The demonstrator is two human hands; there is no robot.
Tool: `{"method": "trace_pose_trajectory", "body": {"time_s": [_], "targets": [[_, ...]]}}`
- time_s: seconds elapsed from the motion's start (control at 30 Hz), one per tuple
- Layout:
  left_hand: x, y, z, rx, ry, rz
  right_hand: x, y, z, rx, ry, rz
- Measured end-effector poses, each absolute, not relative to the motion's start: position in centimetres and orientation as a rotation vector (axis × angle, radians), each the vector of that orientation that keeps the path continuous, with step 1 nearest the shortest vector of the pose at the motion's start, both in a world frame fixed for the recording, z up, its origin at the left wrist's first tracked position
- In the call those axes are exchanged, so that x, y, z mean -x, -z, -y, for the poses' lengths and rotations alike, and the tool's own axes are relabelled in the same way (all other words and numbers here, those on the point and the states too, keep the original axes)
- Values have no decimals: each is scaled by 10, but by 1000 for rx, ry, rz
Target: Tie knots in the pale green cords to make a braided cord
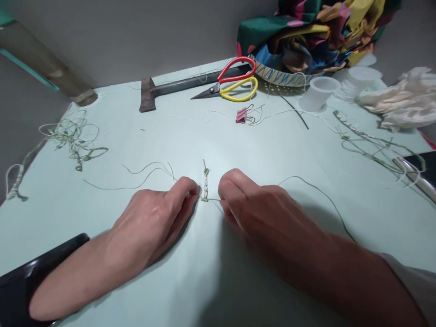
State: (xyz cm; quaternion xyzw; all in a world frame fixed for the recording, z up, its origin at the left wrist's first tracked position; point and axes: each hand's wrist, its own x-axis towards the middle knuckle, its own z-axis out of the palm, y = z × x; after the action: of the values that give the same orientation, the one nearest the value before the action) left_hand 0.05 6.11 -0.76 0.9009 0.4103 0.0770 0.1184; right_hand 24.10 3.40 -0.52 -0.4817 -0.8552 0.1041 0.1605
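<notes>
A short knotted cord (205, 184), white with green ends, lies upright in my view on the pale table between both hands. From its near end, thin green strands run out sideways to each hand. My left hand (160, 213) is closed, pinching the strand on the left close beside the knot. My right hand (252, 200) is closed too, with its fingertips on the green strand (214, 200) to the right. Loose thin ends trail leftward past the left hand, and another long end (316, 183) curves out beyond the right hand. The fingertips are partly hidden.
At the back lie a hammer (147, 94), red-and-yellow-handled scissors (214, 90) and a pink binder clip (241, 115). A basket (282, 75) of coloured cloth and white spools (318, 93) stand back right. Tangled cords (73, 134) lie left; more cords (371, 152) lie right. A dark object (44, 268) lies under the left forearm.
</notes>
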Motion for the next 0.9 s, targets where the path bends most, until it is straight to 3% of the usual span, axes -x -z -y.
{"method": "trace_pose_trajectory", "body": {"time_s": [0.27,0.9], "targets": [[-9,2,-60,-2531,-300,-1187,-239,7,-43,1525,-905,2154],[-11,0,-62,-2528,-285,-1097,-239,9,-38,1382,-764,2191]]}}
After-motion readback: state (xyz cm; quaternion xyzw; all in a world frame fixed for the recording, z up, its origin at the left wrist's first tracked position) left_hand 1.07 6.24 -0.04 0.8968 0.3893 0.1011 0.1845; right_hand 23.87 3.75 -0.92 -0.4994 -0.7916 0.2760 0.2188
